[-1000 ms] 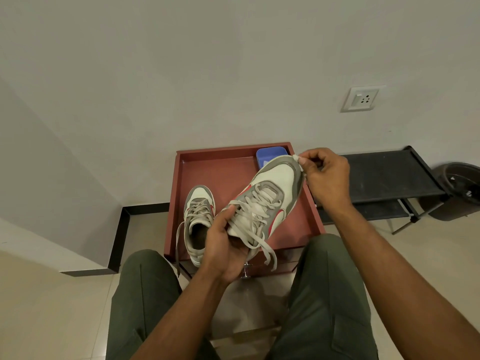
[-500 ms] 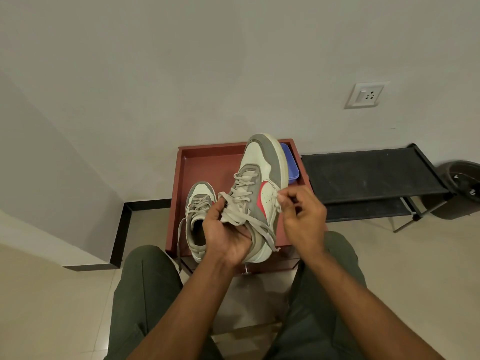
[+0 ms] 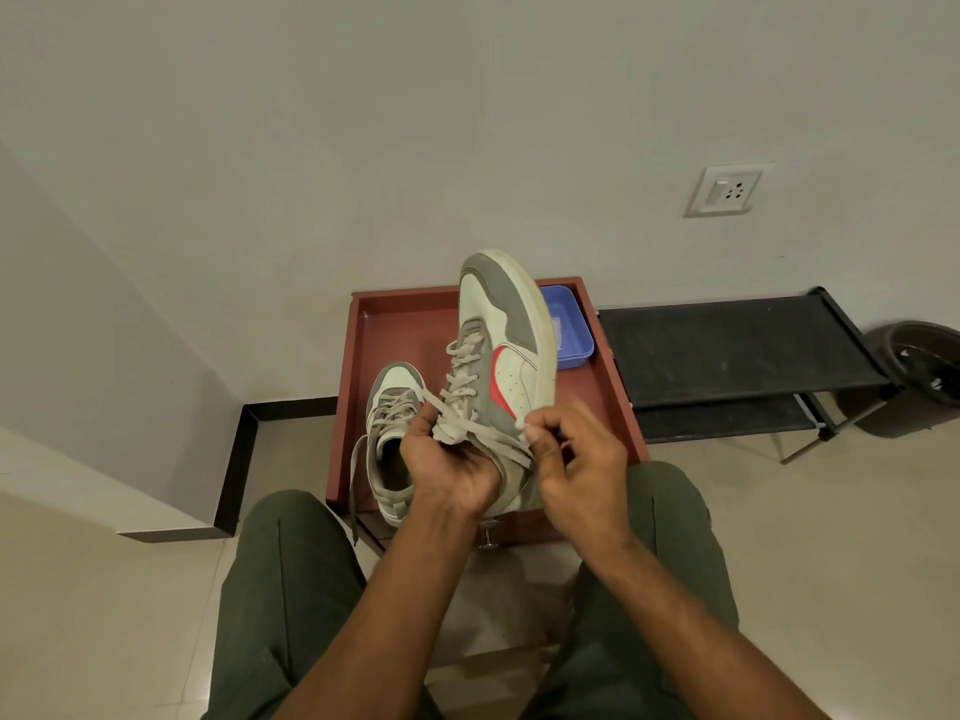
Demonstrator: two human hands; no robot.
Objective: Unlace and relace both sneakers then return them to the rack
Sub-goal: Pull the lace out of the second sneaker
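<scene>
Unlacing first sneaker (image 3: 498,356) | heel is gripped by left hand (image 3: 449,467) | lace end (image 3: 521,426) is pinched by right hand (image 3: 576,467) | next: lace to be drawn out through eyelets

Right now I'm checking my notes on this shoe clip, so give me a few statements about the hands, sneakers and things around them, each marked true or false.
1. The left hand grips the raised sneaker at its heel end. True.
2. The right hand lies flat on the black rack. False: it pinches the lace beside the raised sneaker.
3. The second sneaker rests on the red-brown tray. True.
4. The raised sneaker has had all its lace taken out. False: the lace is crossed through its eyelets.
5. A blue container sits at the tray's far right corner. True.
</scene>
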